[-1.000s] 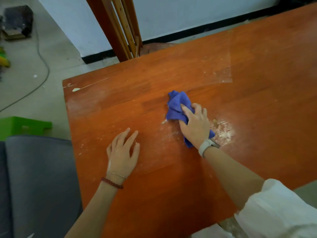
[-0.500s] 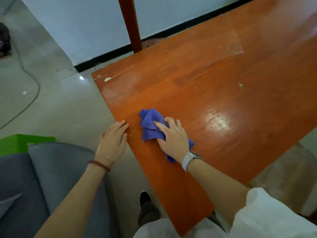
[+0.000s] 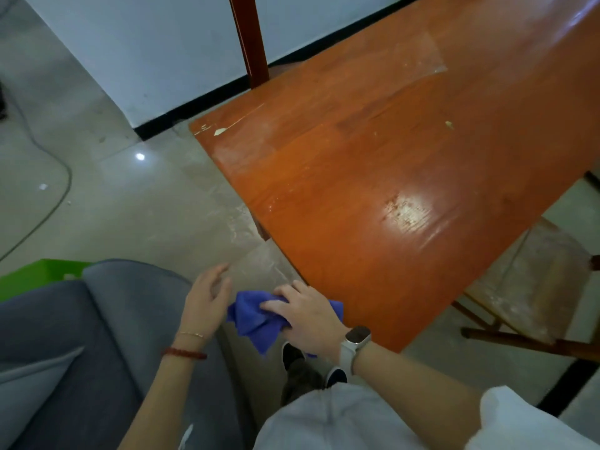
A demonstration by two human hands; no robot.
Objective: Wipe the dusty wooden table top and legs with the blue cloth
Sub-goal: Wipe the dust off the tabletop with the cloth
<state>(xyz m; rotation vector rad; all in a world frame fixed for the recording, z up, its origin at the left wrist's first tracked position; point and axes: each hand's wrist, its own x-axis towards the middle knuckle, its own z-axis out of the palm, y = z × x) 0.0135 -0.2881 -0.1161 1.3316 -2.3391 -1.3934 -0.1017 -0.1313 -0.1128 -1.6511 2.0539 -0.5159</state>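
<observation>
The right hand [image 3: 308, 316] grips the blue cloth [image 3: 256, 323], fingers curled over its crumpled, soft folds, low in the middle of the frame just off the near corner of the wooden table [image 3: 373, 196]. One rumpled tail of the cloth hangs down below the knuckles. The left hand [image 3: 206, 303] hovers just beside the cloth on the left, fingers loose and spread, holding nothing; whether it touches the fabric I cannot tell. A pale smartwatch [image 3: 354, 344] with a rounded square face bands the right wrist, and a dark red bead bracelet [image 3: 185, 354] and a thin chain circle the left one. The table top fills the upper right of the frame, a glossy orange-brown slab of jointed planks with a bright glare patch, a dull dusty rectangle toward the far side and small chips of pale residue near its far left corner. A grey upholstered sofa [image 3: 65, 352] sits lower left, a green plastic box [image 3: 39, 271] behind it. A slatted wooden chair [image 3: 535, 287] with a dusty seat stands at right, under the table's edge. A cable [image 3: 48, 206] curves across the smooth grey floor at left.
</observation>
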